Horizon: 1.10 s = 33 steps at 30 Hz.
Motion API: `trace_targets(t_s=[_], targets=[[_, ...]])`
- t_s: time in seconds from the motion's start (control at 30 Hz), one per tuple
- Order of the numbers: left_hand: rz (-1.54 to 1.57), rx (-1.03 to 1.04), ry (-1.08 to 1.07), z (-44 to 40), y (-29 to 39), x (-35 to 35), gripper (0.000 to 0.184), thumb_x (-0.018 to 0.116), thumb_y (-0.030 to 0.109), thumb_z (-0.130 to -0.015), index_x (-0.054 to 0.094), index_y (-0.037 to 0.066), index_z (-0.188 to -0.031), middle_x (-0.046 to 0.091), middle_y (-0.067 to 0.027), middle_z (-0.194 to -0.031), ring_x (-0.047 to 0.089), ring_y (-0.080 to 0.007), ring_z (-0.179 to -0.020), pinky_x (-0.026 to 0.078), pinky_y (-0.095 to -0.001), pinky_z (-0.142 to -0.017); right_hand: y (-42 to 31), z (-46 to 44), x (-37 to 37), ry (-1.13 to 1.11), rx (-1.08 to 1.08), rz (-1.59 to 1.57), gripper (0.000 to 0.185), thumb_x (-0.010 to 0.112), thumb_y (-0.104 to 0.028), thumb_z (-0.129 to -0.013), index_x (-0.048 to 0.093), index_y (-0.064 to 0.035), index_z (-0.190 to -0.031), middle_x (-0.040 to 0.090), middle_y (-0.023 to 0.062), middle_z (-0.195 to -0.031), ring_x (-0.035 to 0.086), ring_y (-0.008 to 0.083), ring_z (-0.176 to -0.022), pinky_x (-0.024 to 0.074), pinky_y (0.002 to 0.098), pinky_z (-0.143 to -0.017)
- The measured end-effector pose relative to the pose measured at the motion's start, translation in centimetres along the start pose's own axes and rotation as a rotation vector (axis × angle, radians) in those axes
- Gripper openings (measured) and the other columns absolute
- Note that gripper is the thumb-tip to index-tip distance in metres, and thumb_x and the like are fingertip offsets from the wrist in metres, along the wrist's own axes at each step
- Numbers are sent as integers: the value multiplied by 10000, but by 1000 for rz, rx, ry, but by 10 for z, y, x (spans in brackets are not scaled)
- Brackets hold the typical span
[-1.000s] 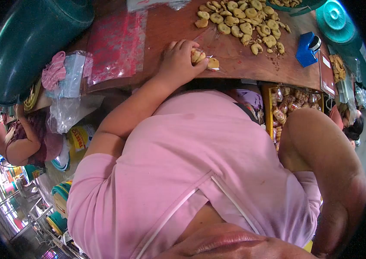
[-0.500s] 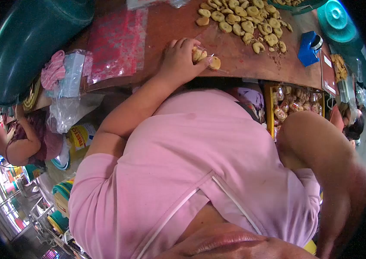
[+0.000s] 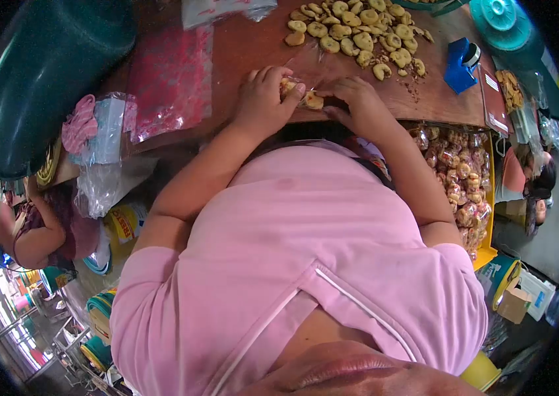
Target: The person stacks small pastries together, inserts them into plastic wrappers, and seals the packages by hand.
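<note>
My left hand (image 3: 263, 99) is closed around a small clear plastic bag with several round, golden-brown cookies (image 3: 312, 100) in it, just above the table's near edge. At the bag's right end, my right hand (image 3: 357, 105) has its fingers curled in and pinches the plastic. The fingertips partly hide the bag. Beyond my hands, a loose pile of similar cookies (image 3: 365, 33) lies on the brown table (image 3: 240, 46), with crumbs to its right.
Reddish plastic sheets (image 3: 170, 79) lie at left, beside a big dark green container (image 3: 48, 72). A blue tape dispenser (image 3: 461, 66) stands at right. Below the table edge, a yellow crate (image 3: 487, 228) holds several bagged cookies. Another person (image 3: 42, 224) sits at far left.
My right hand has come from the right side, by the crate, up to the bag and now grips its right end. My left hand still holds the bag.
</note>
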State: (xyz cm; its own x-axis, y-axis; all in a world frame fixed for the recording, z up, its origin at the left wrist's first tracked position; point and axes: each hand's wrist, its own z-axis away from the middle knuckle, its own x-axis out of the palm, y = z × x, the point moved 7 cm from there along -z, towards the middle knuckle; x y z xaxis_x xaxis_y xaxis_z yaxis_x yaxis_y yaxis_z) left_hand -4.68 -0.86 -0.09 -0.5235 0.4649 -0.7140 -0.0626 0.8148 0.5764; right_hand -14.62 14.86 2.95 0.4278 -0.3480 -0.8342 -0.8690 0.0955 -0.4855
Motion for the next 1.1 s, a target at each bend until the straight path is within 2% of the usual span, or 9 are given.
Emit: trace_targets(t_s=[0.13,0.33,0.43,0.63,0.73,0.83,0.93,1.03,1.1], targets=[[-5,7,5,-1,3,-2,387,656,387,-929,634,46,-1111,670,-167,-1109,592,-393,-1058,451,-487,-956,14,-9,18,-88,-61,-45,344,745,-102,-825,696,-95,-1166,678,117,-1154,599,346,-1121,457,463,-994],[8,24,-12,-1,2,-4,356,611,360,-962,631,37,-1110,675,-174,-1111,602,-393,-1045,441,-480,-964,16,-8,17,-47,-14,-8,322,754,-134,-833,688,-95,-1147,662,114,-1204,579,350,-1159,422,482,-1032],[25,38,-16,-2,-2,1,335,590,338,-975,630,33,-1110,679,-177,-1115,605,-394,-1045,441,-478,-964,12,-9,16,21,-70,17,298,746,-143,-847,689,-93,-1136,651,115,-1217,565,350,-1167,418,482,-1030],[-23,29,7,-2,7,-9,314,585,316,-977,632,36,-1109,682,-172,-1111,607,-396,-1042,451,-481,-951,17,-16,19,-32,-114,-12,299,755,-190,-856,686,-90,-1129,638,124,-1219,551,362,-1168,405,497,-1021],[-8,40,17,-2,9,-8,320,598,322,-967,631,37,-1111,679,-171,-1105,607,-395,-1042,455,-480,-950,14,-19,14,-49,-104,-6,252,672,-291,-934,723,-105,-1098,688,146,-1172,592,387,-1152,446,517,-1020],[-14,31,-9,-5,8,-7,370,633,365,-942,631,38,-1116,670,-169,-1110,604,-391,-1053,454,-477,-955,18,-25,13,-1,-40,-126,234,674,-277,-931,730,-92,-1064,709,160,-1085,636,391,-1060,489,497,-965],[-38,16,-34,-3,13,-9,458,691,431,-890,630,42,-1125,655,-161,-1139,600,-387,-1070,453,-475,-963,14,-23,11,73,-18,-175,159,767,-150,-845,713,-38,-945,697,152,-922,641,365,-920,510,437,-816],[-59,76,2,-1,18,-9,530,753,466,-829,629,48,-1132,643,-150,-1163,597,-381,-1082,453,-477,-969,13,-18,19,104,-11,-154,159,773,-159,-842,711,-27,-906,700,153,-935,645,359,-918,511,434,-810],[-65,82,-1,-1,17,-7,553,783,463,-799,628,51,-1134,640,-144,-1172,597,-377,-1089,452,-481,-974,13,-14,21,68,14,-131,202,784,-182,-832,699,-35,-942,704,139,-967,643,353,-947,501,444,-850]])
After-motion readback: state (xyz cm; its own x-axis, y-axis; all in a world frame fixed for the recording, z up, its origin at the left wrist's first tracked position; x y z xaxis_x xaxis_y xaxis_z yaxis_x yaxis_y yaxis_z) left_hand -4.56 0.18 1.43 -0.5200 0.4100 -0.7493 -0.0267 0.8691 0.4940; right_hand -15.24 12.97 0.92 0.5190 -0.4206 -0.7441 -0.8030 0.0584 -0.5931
